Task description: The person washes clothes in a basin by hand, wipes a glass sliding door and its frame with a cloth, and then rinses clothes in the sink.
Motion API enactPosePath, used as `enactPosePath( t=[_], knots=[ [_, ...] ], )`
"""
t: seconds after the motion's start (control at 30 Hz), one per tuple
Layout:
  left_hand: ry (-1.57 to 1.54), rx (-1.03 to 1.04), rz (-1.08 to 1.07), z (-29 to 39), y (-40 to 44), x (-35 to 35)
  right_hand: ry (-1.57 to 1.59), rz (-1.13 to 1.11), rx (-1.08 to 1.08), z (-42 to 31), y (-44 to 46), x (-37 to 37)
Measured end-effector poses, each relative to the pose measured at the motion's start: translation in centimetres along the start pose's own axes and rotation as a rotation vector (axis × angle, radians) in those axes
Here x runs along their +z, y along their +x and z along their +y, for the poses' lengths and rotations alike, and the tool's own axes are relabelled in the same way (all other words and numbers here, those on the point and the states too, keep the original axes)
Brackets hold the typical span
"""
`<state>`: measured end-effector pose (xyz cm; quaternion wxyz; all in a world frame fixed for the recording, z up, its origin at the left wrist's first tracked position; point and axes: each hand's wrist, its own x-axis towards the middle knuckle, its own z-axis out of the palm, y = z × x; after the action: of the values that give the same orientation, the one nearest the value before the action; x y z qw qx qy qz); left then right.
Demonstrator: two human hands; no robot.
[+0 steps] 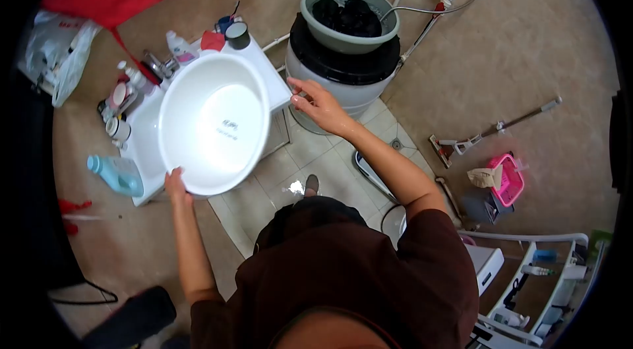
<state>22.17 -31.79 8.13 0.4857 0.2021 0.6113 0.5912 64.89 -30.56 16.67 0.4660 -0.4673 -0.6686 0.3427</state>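
Note:
A large white basin [214, 123] rests over the sink [146, 131], its inside facing me, with dark printing on its bottom. My left hand [177, 185] grips the basin's near left rim, thumb on the inner side. Off to the right, my right hand [319, 106] is in the air beside the sink counter's corner, away from the basin, fingers apart and holding nothing. Beyond it, a grey-green tub [356, 40] holds dark wet cloth [349, 16] in water and sits on the black lid [336, 67] of a big white barrel [300, 88].
Bottles, a blue detergent jug [117, 174] and a dark-topped jar [237, 35] crowd the sink edges. A hose [428, 11] runs from the wall pipe into the tub. To the right are a mop [488, 131], a pink basket [508, 181] and a shelf rack [527, 240].

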Motion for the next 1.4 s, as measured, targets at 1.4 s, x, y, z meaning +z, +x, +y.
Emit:
enactPosePath(
  t=[1.4],
  knots=[
    [1.481, 1.111, -0.794, -13.2, 9.9, 73.7, -1.103, 0.054, 0.478, 40.4, 28.0, -28.4]
  ],
)
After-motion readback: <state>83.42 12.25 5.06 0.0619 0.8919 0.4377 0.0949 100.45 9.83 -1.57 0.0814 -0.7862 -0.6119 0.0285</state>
